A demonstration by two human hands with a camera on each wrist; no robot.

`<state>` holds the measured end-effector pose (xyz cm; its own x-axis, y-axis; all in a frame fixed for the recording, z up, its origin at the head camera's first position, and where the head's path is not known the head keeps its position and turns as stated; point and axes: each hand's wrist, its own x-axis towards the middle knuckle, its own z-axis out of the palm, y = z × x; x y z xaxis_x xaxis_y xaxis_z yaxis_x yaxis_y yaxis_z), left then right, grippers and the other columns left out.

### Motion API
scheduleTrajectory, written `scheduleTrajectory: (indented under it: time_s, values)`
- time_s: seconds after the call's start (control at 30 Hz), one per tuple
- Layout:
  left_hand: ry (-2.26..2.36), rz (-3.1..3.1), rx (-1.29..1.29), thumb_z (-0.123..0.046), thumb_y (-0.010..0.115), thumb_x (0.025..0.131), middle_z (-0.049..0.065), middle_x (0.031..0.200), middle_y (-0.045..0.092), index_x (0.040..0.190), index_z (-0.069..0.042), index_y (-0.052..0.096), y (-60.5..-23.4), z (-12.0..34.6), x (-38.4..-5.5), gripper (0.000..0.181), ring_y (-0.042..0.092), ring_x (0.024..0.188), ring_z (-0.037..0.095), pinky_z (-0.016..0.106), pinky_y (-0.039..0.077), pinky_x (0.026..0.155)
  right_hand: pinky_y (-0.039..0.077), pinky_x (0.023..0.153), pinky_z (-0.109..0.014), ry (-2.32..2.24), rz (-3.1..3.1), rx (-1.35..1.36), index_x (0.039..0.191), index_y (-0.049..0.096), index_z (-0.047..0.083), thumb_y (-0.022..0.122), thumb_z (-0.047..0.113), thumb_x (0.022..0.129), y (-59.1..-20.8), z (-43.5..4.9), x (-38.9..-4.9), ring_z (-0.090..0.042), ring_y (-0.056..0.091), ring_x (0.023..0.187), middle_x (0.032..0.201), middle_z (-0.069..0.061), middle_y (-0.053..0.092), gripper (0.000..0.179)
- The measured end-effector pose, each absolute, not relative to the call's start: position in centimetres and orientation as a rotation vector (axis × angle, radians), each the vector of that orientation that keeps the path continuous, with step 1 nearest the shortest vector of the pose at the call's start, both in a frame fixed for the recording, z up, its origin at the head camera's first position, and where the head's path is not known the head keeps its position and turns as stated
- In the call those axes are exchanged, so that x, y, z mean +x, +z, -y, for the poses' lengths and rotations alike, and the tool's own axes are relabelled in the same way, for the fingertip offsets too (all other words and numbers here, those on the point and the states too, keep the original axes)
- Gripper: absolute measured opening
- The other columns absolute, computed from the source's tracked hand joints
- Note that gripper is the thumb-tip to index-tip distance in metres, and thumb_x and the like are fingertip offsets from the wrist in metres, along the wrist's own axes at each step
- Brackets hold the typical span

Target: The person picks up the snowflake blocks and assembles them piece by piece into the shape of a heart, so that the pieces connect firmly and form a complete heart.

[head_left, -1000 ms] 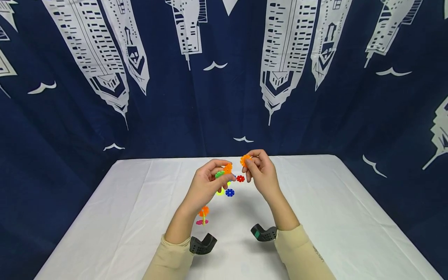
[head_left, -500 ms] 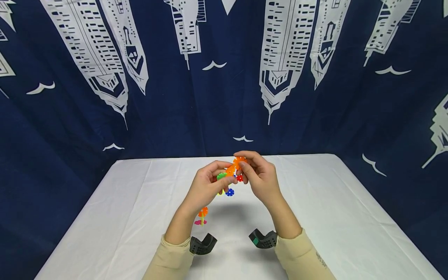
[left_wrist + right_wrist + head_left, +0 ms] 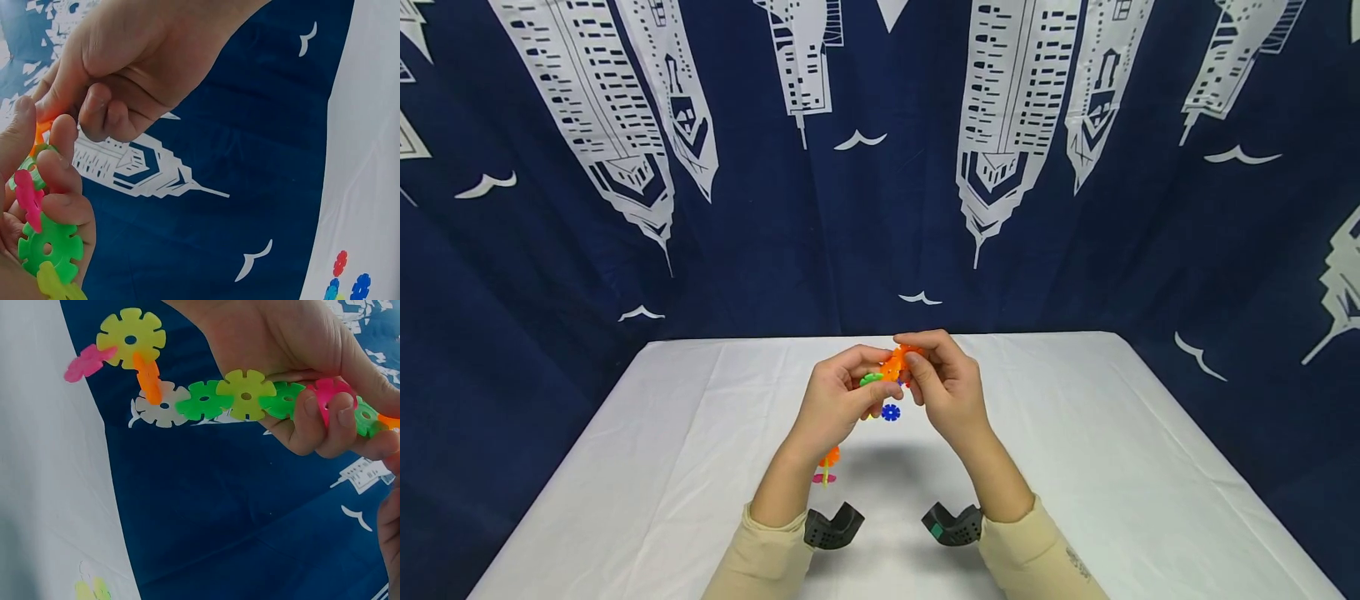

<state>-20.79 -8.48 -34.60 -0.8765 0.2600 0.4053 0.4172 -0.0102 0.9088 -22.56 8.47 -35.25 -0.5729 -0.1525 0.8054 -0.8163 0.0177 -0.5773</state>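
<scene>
My left hand (image 3: 842, 396) grips a chain of slotted flower-shaped plastic discs above the table. In the right wrist view the chain runs from a pink disc (image 3: 87, 362) through yellow, orange, white (image 3: 165, 406) and green discs (image 3: 203, 400) into the left fingers. Its lower end, with an orange disc (image 3: 830, 456), shows below the left forearm in the head view. My right hand (image 3: 951, 383) pinches an orange disc (image 3: 910, 352) against another orange disc (image 3: 891, 367) at the chain's near end. The fingers partly hide where these two meet.
On the white table (image 3: 1075, 458) lie several loose discs beyond the hands, among them a blue disc (image 3: 891, 412) and a red disc (image 3: 340, 262). A dark blue printed curtain (image 3: 880, 225) hangs behind the table. Black camera mounts (image 3: 833, 527) sit at both wrists.
My right hand has moved left and brought its orange disc from apart to up against the orange disc in my left hand. The left hand has barely moved.
</scene>
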Motion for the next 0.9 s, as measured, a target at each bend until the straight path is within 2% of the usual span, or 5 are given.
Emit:
scheduleTrajectory:
  time_s: [0.27, 0.53, 0.7, 0.8, 0.9]
  values:
    - [-1.975, 2.120, -0.772, -0.010, 0.077, 0.085, 0.025, 0.087, 0.073, 0.112, -0.001, 0.068, -34.4, 8.4, -20.7, 0.029, 0.051, 0.052, 0.017, 0.017, 0.041, 0.048, 0.039, 0.042, -0.020, 1.572, 1.785, 1.022, 0.111, 0.063, -0.004, 0.055, -0.010, 0.095, -35.0, -8.8, -22.5, -0.010, 0.042, 0.047, 0.067, -0.012, 0.058, 0.019]
    - [-1.975, 2.205, -0.703, -0.013, 0.076, 0.088, 0.018, 0.092, 0.074, 0.114, -0.008, 0.066, -34.8, 8.1, -21.1, 0.028, 0.055, 0.056, 0.013, 0.018, 0.043, 0.051, 0.043, 0.045, -0.021, 1.507, 1.873, 1.011, 0.112, 0.067, 0.001, 0.058, -0.009, 0.094, -35.0, -9.4, -23.1, -0.011, 0.046, 0.050, 0.069, -0.012, 0.060, 0.022]
    - [-1.941, 2.237, -0.657, -0.014, 0.074, 0.090, 0.015, 0.095, 0.073, 0.117, -0.010, 0.065, -35.1, 8.2, -21.4, 0.029, 0.059, 0.060, 0.017, 0.020, 0.048, 0.055, 0.045, 0.047, -0.022, 1.470, 1.936, 0.984, 0.121, 0.066, 0.006, 0.059, -0.003, 0.096, -35.4, -9.6, -23.5, -0.011, 0.048, 0.052, 0.070, -0.009, 0.060, 0.027]
    - [-1.929, 2.245, -0.625, -0.013, 0.074, 0.091, 0.014, 0.100, 0.070, 0.119, -0.009, 0.065, -35.1, 8.3, -21.4, 0.029, 0.060, 0.062, 0.016, 0.019, 0.049, 0.056, 0.045, 0.047, -0.022, 1.490, 1.947, 0.954, 0.128, 0.061, 0.006, 0.058, -0.001, 0.097, -35.7, -9.6, -23.9, -0.014, 0.048, 0.052, 0.071, -0.013, 0.058, 0.032]
    - [-1.926, 2.246, -0.600, -0.012, 0.072, 0.091, 0.014, 0.103, 0.066, 0.120, -0.007, 0.065, -35.0, 8.3, -21.4, 0.030, 0.060, 0.063, 0.015, 0.018, 0.049, 0.056, 0.046, 0.048, -0.025, 1.559, 1.935, 0.866, 0.128, 0.061, 0.003, 0.055, -0.002, 0.098, -36.1, -9.5, -24.4, -0.018, 0.050, 0.052, 0.074, -0.017, 0.061, 0.030]
